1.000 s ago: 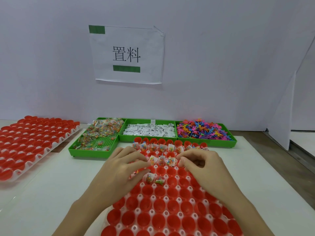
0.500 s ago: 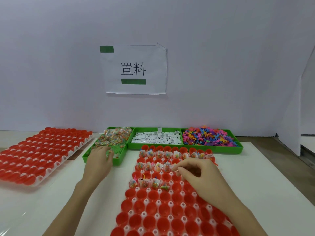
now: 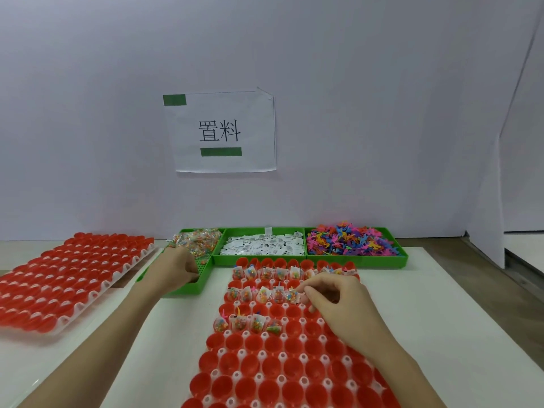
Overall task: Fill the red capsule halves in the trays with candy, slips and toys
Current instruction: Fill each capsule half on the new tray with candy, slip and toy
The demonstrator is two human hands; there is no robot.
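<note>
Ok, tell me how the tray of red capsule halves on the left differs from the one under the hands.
The left tray lies angled, its red halves showing no contents; the near tray lies straight ahead, with candy packets in several far rows. The left tray is untouched, while the right hand works over the near tray. Both hold rows of red capsule halves.

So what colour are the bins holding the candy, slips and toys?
Bright green bins, clearest in the head view.

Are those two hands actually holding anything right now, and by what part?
Cannot tell for either. The left hand reaches into the candy bin, fingers hidden. The right hand is curled over the capsule tray, contents unseen.
</note>
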